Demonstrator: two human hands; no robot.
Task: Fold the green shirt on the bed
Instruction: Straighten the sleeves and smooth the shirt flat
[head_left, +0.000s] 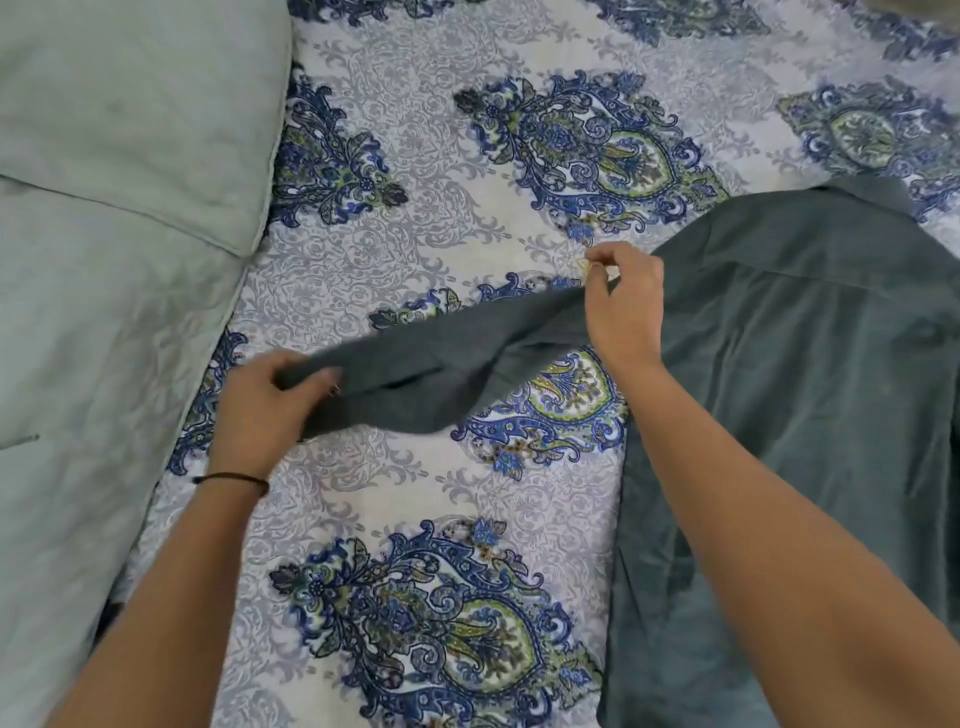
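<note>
The dark green shirt (810, 364) lies on the right side of the bed, collar at the far end, its body spread flat. One sleeve stretches out to the left, lifted off the bedspread. My left hand (265, 405) grips the cuff end of that sleeve. My right hand (626, 306) pinches the sleeve near the shoulder seam. My right forearm crosses over the shirt's lower body and hides part of it.
The bed carries a white bedspread (415, 270) with blue and green paisley patterns. A pale green pillow (135, 109) sits at the top left, and a pale green quilt (78, 395) runs down the left side. A thin black band circles my left wrist.
</note>
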